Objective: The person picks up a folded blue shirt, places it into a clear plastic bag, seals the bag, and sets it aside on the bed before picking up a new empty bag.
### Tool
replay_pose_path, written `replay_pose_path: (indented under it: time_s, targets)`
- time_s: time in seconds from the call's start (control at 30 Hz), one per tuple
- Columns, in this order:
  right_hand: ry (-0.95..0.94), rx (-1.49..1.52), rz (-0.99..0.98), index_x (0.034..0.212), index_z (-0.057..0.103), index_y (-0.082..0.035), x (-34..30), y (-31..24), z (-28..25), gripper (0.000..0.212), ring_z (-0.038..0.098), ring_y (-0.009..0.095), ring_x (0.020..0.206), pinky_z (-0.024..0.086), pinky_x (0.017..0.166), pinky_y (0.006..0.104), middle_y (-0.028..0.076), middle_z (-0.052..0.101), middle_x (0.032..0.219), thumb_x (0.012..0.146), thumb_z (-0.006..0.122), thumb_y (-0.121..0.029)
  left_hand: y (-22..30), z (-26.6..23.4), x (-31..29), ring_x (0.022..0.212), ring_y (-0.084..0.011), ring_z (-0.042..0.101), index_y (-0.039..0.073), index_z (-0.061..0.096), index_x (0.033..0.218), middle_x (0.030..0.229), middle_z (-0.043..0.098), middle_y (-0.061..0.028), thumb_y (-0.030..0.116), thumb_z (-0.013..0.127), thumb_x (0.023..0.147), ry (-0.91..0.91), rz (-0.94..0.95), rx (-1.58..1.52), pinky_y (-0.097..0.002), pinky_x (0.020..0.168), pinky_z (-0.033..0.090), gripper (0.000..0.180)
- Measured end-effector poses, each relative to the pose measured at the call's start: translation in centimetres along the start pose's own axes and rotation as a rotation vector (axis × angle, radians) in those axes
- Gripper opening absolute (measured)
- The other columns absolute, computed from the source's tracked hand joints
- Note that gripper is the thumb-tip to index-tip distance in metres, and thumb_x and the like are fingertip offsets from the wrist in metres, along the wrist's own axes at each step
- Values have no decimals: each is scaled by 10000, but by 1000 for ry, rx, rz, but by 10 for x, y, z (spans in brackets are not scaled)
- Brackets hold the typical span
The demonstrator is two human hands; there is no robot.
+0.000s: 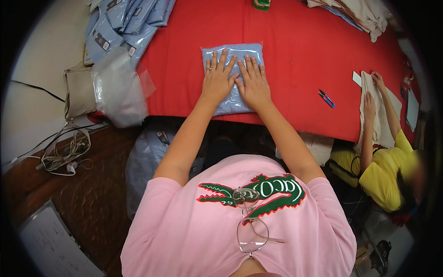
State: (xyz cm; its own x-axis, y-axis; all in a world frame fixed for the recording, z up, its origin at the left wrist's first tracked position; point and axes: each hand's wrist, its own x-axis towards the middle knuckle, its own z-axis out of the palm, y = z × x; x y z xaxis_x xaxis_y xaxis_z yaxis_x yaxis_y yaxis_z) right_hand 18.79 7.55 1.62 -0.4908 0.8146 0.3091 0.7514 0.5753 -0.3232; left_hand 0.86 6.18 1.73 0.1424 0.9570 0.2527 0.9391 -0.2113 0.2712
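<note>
Red cloth covers the table (295, 55) in front of you, and on it, just inside the near edge, lies a folded light-blue garment sealed in a clear plastic bag (233, 51). Your left hand (218, 79) and your right hand (253, 83) both lie flat on top of that bag, fingers spread and pointing away from you, thumbs almost touching in the middle. Neither hand grips anything; the palms simply press down on the plastic. The far part of the bag shows beyond your fingertips, and its near end shows between your wrists.

To your left, a stack of similar bagged blue garments (127, 23) rests at the table's corner, with a heap of empty clear bags (117, 87) hanging over the edge beside it. To your right, well apart from your hands, small blue snips (326, 98) lie on the cloth. Farther right, another person in a yellow shirt (385, 173) has both hands on a pale cloth (371, 111).
</note>
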Motion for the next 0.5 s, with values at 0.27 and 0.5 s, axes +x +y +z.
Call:
replay_pose_path:
  time_s: [0.27, 0.5]
  targets:
    - [-58, 44, 12, 1671, 375, -77, 1, 6, 1, 688, 256, 378, 1634, 203, 1317, 550, 196, 293, 1756, 1077, 555, -375, -1, 8, 1, 1634, -440, 205, 223, 427, 1669, 1772, 264, -152, 458, 566, 1078, -19, -14, 26, -617, 1306, 183, 651]
    - [-133, 39, 30, 1670, 368, -67, 6, 7, 0, 685, 246, 387, 1634, 179, 1323, 552, 209, 277, 1758, 1082, 532, -379, -1, 8, 5, 1627, -456, 219, 210, 437, 1665, 1771, 276, -156, 380, 583, 1067, -59, -55, -52, -623, 1302, 166, 638]
